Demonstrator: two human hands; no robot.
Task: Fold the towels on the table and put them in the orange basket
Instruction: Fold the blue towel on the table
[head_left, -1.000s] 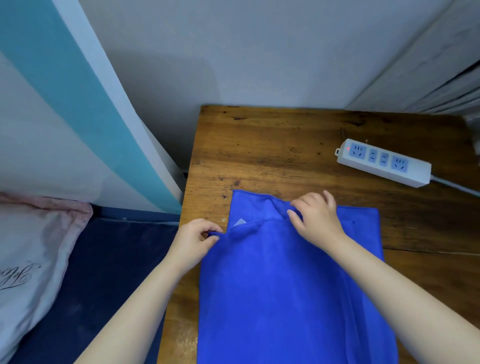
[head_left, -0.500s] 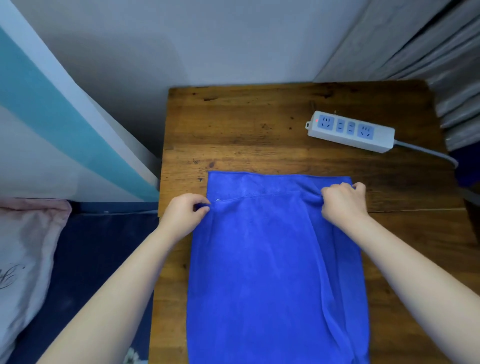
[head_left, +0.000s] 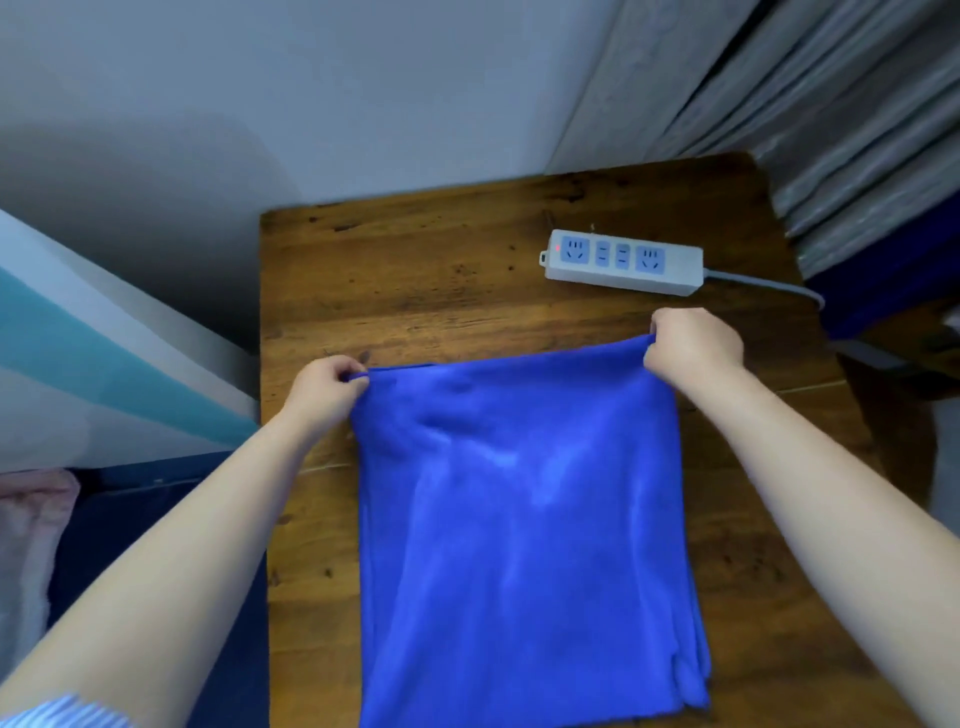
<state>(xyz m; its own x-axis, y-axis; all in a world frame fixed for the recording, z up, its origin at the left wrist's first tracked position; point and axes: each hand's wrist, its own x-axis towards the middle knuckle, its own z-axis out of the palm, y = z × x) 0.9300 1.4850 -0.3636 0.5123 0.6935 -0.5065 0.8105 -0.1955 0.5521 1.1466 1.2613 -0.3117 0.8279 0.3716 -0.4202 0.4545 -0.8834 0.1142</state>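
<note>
A bright blue towel (head_left: 519, 530) is spread over the wooden table (head_left: 415, 270), running from mid-table down past the near edge of the frame. My left hand (head_left: 324, 389) pinches its far left corner. My right hand (head_left: 693, 348) pinches its far right corner. The far edge is stretched taut between both hands and lifted slightly off the wood. Folded layers show along the towel's right side. No orange basket is in view.
A white power strip (head_left: 623, 262) with blue sockets lies at the back right of the table, its grey cable (head_left: 769, 286) trailing off to the right. Grey curtains (head_left: 831, 130) hang at the right. A wall stands behind; a bed with pink bedding (head_left: 31, 525) is on the left.
My right hand slid from the towel's middle out to the far right corner. Both hands have pulled the far edge straight and raised it. The lower layer beyond the edge no longer shows.
</note>
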